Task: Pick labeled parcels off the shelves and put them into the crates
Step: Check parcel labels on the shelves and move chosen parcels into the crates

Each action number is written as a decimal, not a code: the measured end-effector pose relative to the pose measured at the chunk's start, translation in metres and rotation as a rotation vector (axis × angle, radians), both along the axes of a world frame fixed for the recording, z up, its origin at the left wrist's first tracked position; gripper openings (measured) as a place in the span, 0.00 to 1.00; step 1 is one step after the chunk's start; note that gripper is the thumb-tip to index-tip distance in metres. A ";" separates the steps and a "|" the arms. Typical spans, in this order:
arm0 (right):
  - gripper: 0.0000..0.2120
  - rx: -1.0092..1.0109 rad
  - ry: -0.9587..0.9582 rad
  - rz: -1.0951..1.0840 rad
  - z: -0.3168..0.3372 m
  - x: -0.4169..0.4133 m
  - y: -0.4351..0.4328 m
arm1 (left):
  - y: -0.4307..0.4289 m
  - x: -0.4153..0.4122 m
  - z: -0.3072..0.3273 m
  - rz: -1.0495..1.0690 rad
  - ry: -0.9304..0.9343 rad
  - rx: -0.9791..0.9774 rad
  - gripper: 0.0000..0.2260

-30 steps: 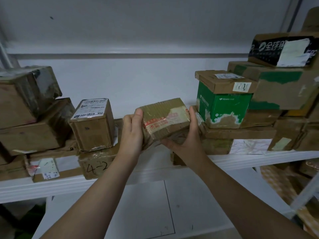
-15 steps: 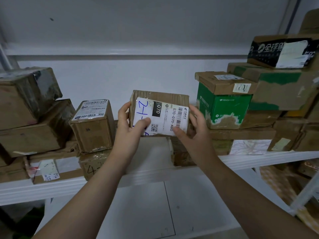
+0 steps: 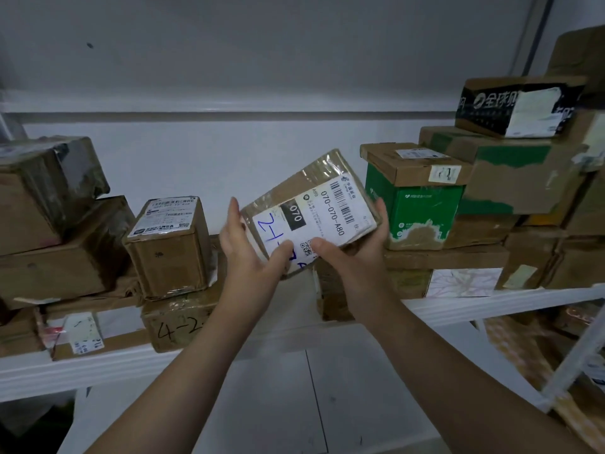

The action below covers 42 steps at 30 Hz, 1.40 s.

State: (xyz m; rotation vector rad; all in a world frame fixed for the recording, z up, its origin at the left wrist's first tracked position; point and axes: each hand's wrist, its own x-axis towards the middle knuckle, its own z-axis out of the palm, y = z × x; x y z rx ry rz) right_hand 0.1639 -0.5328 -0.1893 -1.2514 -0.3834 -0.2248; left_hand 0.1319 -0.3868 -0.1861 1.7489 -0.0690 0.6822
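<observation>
Cardboard parcel (image 3: 311, 214), picked off the shelf (image 3: 491, 304), is gripped label-up by left hand (image 3: 252, 257) and right hand (image 3: 358, 260); next, probably, a carry to an unseen crate.

Centre, in front of the shelf (image 3: 98, 368): tilted parcel (image 3: 311, 214), held clear of the boards between left hand (image 3: 248, 257) (at its left edge) and right hand (image 3: 357, 257) at its lower right edge. Left of the hands: upright box (image 3: 170, 250) atop a low box (image 3: 176, 326) at the shelf's front edge. Far left: stack of boxes (image 3: 49, 231), several layers high. Right of the hands: small box (image 3: 415, 211) capped by a flat box (image 3: 412, 165), resting on a wide flat carton (image 3: 445, 257). Further right: large box (image 3: 510, 178), with a topmost box (image 3: 517, 106) on it. Behind everything: wall (image 3: 229, 158).
</observation>
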 end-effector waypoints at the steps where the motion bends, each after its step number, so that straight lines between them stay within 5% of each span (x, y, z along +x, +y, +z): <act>1: 0.53 -0.023 -0.012 0.004 0.002 0.002 -0.003 | 0.006 0.000 0.003 0.045 -0.022 0.097 0.41; 4: 0.54 -0.073 -0.056 0.017 0.010 0.006 -0.004 | 0.019 0.003 0.007 0.025 -0.043 0.232 0.33; 9: 0.50 -0.042 -0.107 0.040 0.019 0.001 0.010 | 0.021 -0.001 0.005 0.063 -0.039 0.177 0.27; 15: 0.20 0.024 -0.150 -0.019 0.037 -0.010 0.040 | 0.040 -0.025 0.014 0.083 -0.079 0.141 0.37; 18: 0.12 -0.018 -0.180 -0.039 0.046 -0.008 0.062 | 0.061 -0.036 0.021 0.135 -0.156 0.292 0.36; 28: 0.36 -0.385 -0.333 0.193 0.072 -0.014 0.146 | 0.149 -0.070 0.071 0.531 -0.196 0.837 0.19; 34: 0.22 -0.449 -0.414 0.081 0.062 -0.002 0.187 | 0.178 -0.060 0.084 0.735 -0.131 1.264 0.16; 42: 0.27 -0.553 -0.408 -0.026 0.058 -0.004 0.195 | 0.185 -0.052 0.076 0.807 -0.137 1.337 0.15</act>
